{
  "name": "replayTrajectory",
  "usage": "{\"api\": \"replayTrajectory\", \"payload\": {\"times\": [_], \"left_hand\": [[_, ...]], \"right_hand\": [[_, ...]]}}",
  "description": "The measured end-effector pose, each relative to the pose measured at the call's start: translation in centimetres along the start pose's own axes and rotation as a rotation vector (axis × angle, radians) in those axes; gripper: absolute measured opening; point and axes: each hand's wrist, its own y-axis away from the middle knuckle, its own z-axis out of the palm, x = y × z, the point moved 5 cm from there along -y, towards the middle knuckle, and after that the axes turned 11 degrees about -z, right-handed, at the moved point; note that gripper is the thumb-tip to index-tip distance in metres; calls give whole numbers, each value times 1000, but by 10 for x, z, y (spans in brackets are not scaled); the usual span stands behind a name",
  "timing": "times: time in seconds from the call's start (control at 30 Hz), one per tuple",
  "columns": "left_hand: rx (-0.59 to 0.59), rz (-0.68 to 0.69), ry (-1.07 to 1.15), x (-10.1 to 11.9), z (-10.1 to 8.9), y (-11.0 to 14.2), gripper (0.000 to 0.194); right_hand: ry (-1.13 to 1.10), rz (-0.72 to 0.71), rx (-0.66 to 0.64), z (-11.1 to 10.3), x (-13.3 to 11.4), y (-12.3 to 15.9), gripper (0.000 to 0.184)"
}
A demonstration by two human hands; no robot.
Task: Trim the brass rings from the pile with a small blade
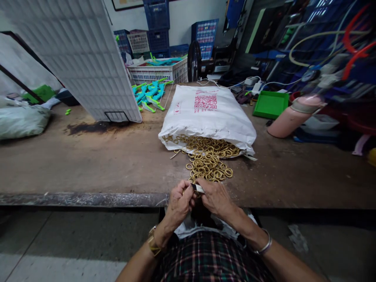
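At the table's front edge my left hand (179,201) and my right hand (216,199) meet, fingers closed. Between them is a small black and white piece (199,188), pinched by my right fingers; its exact kind is unclear. My left fingers are closed around a gold-coloured ring, mostly hidden, with only bits of gold showing. Just beyond my hands lies a pile of gold-coloured rings (209,166). They spill from the open mouth of a white sack (188,113) with red print, which lies on its side and holds many more rings.
The brown table (117,168) runs across the view. A white ribbed panel (88,58) stands at left. Turquoise and lime plastic parts (151,94) lie by a white crate (179,70). A green tray (270,105) and a pink bottle (289,121) are at right.
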Motion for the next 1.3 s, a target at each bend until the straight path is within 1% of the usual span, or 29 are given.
{"api": "replayTrajectory", "payload": {"times": [0.1,0.27,0.33,0.43,0.47,0.53,0.6,0.67,0.73,0.87,0.93,1.0,1.07,1.13,1.2,1.3], "left_hand": [[6,2,0,-2,-1,0,33],[-25,-9,75,-1,-3,7,33],[-59,3,120,1,-2,14,31],[-153,9,183,2,1,26,29],[-184,1,213,1,3,29,28],[-209,-22,294,-2,2,29,28],[-196,-44,381,-6,-2,25,28],[-168,-61,453,-11,-8,19,27],[-142,-72,498,-13,-15,14,25],[-88,-72,563,-14,-30,9,21],[-84,-82,603,-14,-35,8,20],[-98,-109,642,-15,-39,6,23],[-110,-132,673,-16,-41,4,26],[-111,-130,698,-16,-43,2,24],[-100,-117,713,-16,-45,0,20],[-63,-115,710,-18,-48,-3,21]], "right_hand": [[40,27,-24,0,-3,0,25],[106,77,-61,-3,-6,-3,17],[131,111,-73,-7,-3,-7,17],[191,187,-74,-16,7,-14,21],[209,188,-71,-18,8,-18,22],[224,137,-68,-19,6,-27,22],[225,61,-74,-17,-1,-39,21],[246,16,-86,-12,-7,-52,19],[284,10,-109,-5,-10,-65,19],[322,-4,-201,8,-10,-83,24],[337,4,-240,12,-7,-89,25],[353,5,-259,15,-5,-93,25],[365,-4,-261,18,-3,-96,26],[374,-1,-253,21,0,-98,28],[375,11,-250,24,2,-100,30],[366,30,-257,25,5,-102,30]]}}
